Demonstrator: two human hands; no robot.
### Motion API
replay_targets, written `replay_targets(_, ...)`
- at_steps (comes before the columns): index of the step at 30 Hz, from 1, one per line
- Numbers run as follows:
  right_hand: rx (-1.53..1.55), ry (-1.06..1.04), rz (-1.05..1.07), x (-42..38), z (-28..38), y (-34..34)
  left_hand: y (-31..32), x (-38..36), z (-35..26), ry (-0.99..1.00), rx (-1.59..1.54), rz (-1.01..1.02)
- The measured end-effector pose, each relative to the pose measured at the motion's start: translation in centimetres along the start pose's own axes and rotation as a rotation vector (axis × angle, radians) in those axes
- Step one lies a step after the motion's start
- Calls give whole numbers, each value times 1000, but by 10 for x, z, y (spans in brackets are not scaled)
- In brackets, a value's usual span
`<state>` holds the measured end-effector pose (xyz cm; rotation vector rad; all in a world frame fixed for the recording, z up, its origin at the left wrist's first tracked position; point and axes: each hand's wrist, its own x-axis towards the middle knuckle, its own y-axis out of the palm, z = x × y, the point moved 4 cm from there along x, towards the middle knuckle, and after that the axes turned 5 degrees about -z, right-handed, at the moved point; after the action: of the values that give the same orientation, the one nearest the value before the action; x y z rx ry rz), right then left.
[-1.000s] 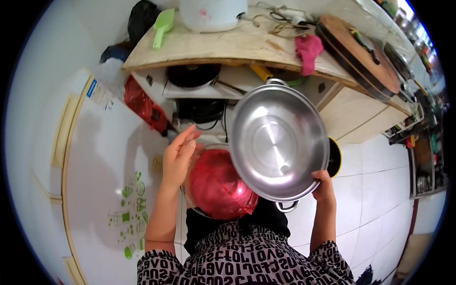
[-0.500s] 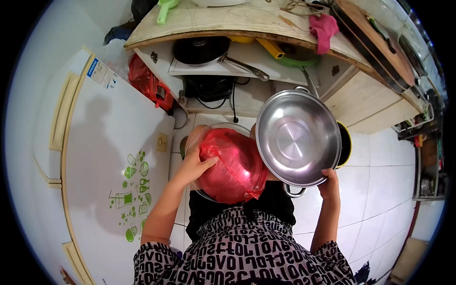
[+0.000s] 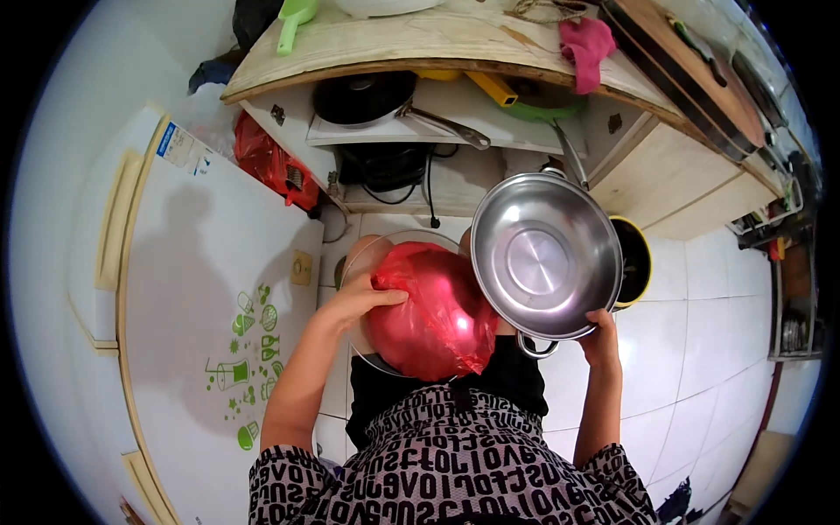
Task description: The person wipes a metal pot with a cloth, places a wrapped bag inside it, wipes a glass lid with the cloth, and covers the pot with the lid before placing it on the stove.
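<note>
**Hand on the red bag, pot held up**

The left hand (image 3: 363, 297) lies curled on a red bag (image 3: 429, 319) that sits in a glass bowl (image 3: 372, 254), fingers pressed into the plastic. The right hand (image 3: 599, 337) grips the rim of a steel pot (image 3: 542, 254), tilted up beside and partly over the bag. Behind the pot stands a yellow bucket (image 3: 639, 254); a white fridge (image 3: 210, 280) is to the left, shelves (image 3: 455, 105) farther off. Since half a second ago both hands keep their holds; the view has barely shifted.
</note>
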<state>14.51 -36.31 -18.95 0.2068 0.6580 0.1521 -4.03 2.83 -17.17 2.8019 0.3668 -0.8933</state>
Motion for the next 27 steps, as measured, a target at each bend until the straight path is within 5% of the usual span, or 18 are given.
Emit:
replay_targets(9, -26, 11, -16, 2, -2, 1, 19, -26, -34, 181, -76, 42)
replay_targets(15, 2, 9, -3, 1, 2, 3, 31, -37, -12, -48, -336, 83)
replay_targets(18, 4, 10, -18, -1, 6, 1, 27, -59, -17, 45, -182, -57)
replay_targets(23, 37, -33, -36, 7, 3, -10, -5, -122, -40, 153, -440, -361)
replay_targets(25, 11, -13, 14, 6, 8, -6, -18, -153, -58, 456, -591, -521)
replay_targets(27, -6, -25, 67, 12, 7, -5, -56, -168, -53, 604, -682, -401)
